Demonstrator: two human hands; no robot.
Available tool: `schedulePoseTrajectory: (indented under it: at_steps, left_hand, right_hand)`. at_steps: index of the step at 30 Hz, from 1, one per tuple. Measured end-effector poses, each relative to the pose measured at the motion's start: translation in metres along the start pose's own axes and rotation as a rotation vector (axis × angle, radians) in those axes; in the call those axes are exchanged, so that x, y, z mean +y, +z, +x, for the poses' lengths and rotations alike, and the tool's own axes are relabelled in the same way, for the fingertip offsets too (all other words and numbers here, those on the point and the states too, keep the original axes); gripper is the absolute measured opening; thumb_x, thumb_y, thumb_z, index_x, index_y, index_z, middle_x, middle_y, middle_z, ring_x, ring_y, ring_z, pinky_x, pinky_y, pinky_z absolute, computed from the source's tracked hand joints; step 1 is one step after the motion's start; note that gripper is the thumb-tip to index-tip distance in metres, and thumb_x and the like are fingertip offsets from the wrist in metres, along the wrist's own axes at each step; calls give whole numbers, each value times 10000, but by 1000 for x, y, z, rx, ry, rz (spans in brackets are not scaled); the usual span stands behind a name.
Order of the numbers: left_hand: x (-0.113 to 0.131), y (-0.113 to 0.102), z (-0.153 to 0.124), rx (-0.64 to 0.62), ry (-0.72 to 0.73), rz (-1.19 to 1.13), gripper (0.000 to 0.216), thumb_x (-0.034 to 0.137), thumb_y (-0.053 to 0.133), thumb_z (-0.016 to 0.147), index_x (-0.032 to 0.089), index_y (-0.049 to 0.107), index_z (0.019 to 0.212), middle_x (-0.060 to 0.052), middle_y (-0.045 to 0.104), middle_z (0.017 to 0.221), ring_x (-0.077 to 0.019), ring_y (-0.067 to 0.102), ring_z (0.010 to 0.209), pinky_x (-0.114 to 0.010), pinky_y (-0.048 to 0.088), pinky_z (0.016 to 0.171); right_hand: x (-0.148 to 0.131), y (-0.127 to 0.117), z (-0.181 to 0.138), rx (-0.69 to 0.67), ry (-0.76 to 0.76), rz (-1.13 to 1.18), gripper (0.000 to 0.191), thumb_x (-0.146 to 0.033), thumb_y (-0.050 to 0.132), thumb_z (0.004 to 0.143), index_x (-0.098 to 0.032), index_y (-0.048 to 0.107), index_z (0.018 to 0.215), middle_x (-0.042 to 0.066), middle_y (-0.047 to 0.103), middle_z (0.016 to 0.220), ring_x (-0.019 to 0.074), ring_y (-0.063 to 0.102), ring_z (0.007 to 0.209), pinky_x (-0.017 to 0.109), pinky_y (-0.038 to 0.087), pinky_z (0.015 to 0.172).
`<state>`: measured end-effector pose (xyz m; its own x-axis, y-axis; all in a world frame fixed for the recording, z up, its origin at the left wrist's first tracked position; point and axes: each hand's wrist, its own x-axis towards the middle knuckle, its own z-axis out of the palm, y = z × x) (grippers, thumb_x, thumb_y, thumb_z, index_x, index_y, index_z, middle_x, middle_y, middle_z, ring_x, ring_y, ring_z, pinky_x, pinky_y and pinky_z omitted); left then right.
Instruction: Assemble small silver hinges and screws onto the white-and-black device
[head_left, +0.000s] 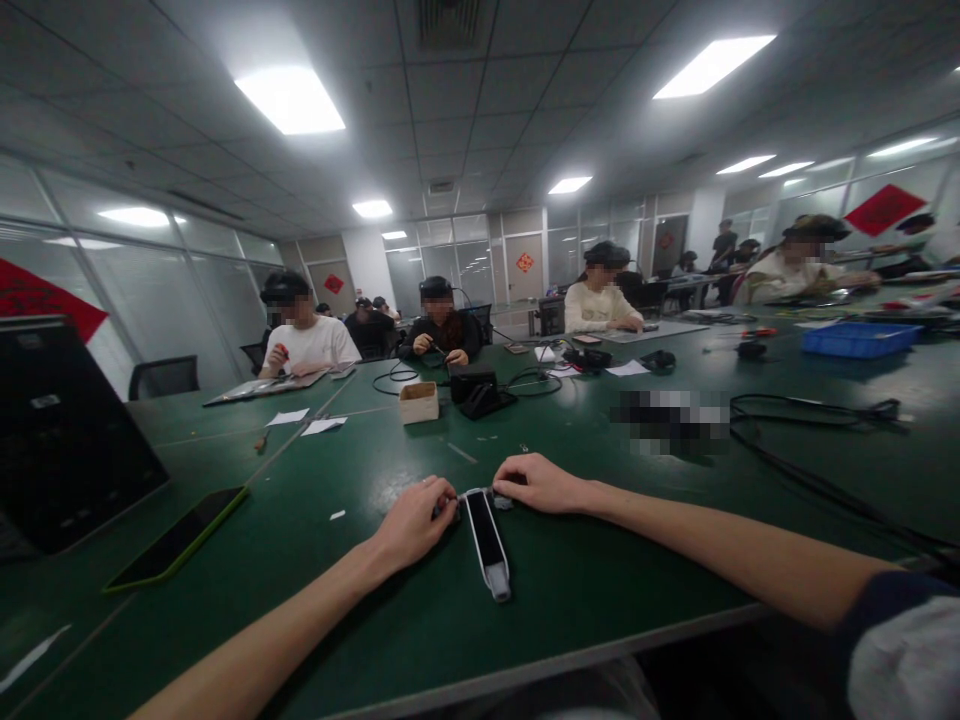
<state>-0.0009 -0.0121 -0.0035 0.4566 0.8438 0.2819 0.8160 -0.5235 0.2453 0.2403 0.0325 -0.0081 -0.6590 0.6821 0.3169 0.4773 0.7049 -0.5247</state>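
Observation:
A narrow white-framed device (486,535) with a long black face lies on the green table (585,585), its tapered grey end towards me. At its far left corner is my left hand (418,522), its fingers curled closed around something small and greyish that is mostly hidden. My right hand (541,484) is beside the far right corner, with thumb and fingertips pinched together. What that pinch holds, if anything, is too small to make out. Small grey bits (503,503) lie just below the right fingertips.
To the left are a phone in a green case (180,538) and a black HP machine (71,440). A small open box (418,403) and a black stand (480,392) are ahead. Black cables (817,480) and a blue tray (861,340) lie right. Several people sit across the table.

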Motion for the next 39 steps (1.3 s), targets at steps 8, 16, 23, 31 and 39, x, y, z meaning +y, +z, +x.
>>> schedulePoseTrajectory:
  at_steps: [8,16,23,31,39]
  left_hand:
    - [-1,2,0,3,18,14,161,256,446,883,177,586,896,-39,604,838,-171,567,736,-275,424,662]
    - [-3,3,1,19,27,10,153,254,446,879,180,579,888,-29,597,825,-162,560,722,-270,420,658]
    - [-3,3,0,21,33,-6,160,265,442,889,179,576,881,-25,591,817,-157,556,710,-268,415,647]
    - [-6,6,1,30,35,-6,154,265,453,888,181,582,886,-24,591,821,-154,556,707,-266,414,642]
    - [-4,5,1,36,33,8,126,231,471,874,180,586,882,-25,601,809,-155,564,709,-269,418,651]
  right_hand:
    - [3,4,2,31,-15,-39,216,-320,508,885,-152,643,891,42,636,847,147,568,736,256,440,660]
    - [-1,1,1,83,5,-16,290,-329,432,934,-155,661,900,54,661,888,159,582,796,271,427,722]
    - [0,1,1,78,-12,-42,358,-328,377,955,-152,668,844,50,658,851,154,575,786,272,415,746]
    - [1,1,1,71,-26,-41,391,-338,353,965,-155,670,828,44,657,836,147,581,767,269,412,742]
    - [3,1,1,68,-79,-90,409,-329,324,971,-149,668,839,52,652,823,151,574,757,271,414,731]
